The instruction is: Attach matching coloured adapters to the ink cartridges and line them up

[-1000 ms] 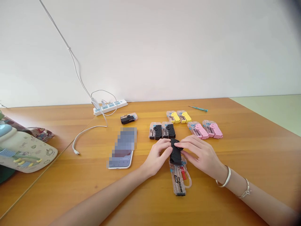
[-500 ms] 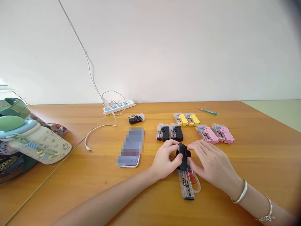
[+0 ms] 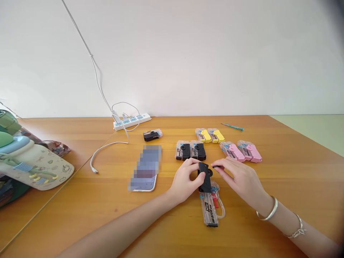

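Note:
My left hand (image 3: 185, 179) grips the black end of a small toy pistol (image 3: 207, 195) that lies on the wooden table (image 3: 172, 229); its clear barrel points toward me. My right hand (image 3: 239, 175) hovers just right of the black part, with thumb and forefinger pinched on a tiny dark piece. Behind my hands stand two black-and-clear toy pistols (image 3: 190, 151), two yellow ones (image 3: 210, 135) and two pink ones (image 3: 240, 151).
A phone (image 3: 145, 168) lies left of my hands. Another black toy pistol (image 3: 152, 134) sits near a white power strip (image 3: 131, 121) with a loose cable (image 3: 103, 152). A small screwdriver (image 3: 232, 126) lies at the back right. A patterned bag (image 3: 32, 165) fills the left edge.
My right hand has drawn away from the black part to the right, pinching a small dark piece. The left hand keeps its hold. The view shifted slightly.

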Demonstrator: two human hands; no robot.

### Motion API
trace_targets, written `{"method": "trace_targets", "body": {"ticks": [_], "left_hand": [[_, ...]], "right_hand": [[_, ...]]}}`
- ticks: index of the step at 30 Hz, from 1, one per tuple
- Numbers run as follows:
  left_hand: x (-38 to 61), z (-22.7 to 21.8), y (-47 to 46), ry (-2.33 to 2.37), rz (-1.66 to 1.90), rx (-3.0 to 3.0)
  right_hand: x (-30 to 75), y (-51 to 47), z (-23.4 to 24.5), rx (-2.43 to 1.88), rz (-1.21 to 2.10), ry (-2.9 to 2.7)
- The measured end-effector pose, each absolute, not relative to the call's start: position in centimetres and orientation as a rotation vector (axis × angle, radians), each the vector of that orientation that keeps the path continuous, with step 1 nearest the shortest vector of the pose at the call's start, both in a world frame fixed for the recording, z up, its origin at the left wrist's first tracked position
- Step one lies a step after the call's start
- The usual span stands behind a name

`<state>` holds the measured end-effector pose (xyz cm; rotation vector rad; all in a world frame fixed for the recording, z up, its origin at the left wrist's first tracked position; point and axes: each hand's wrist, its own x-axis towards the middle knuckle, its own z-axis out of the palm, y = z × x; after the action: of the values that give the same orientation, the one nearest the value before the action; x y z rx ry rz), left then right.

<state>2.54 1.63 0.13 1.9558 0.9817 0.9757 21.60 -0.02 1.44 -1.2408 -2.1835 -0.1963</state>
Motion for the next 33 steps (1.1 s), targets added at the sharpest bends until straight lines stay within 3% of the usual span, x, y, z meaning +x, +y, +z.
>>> {"method": "trace_targets", "body": {"ticks": [33], "left_hand": [[2.64, 0.1, 1.88, 0.954, 0.993, 1.897]], "right_hand": [[20.86, -0.43, 0.69, -1.054, -0.162, -2.156]]}}
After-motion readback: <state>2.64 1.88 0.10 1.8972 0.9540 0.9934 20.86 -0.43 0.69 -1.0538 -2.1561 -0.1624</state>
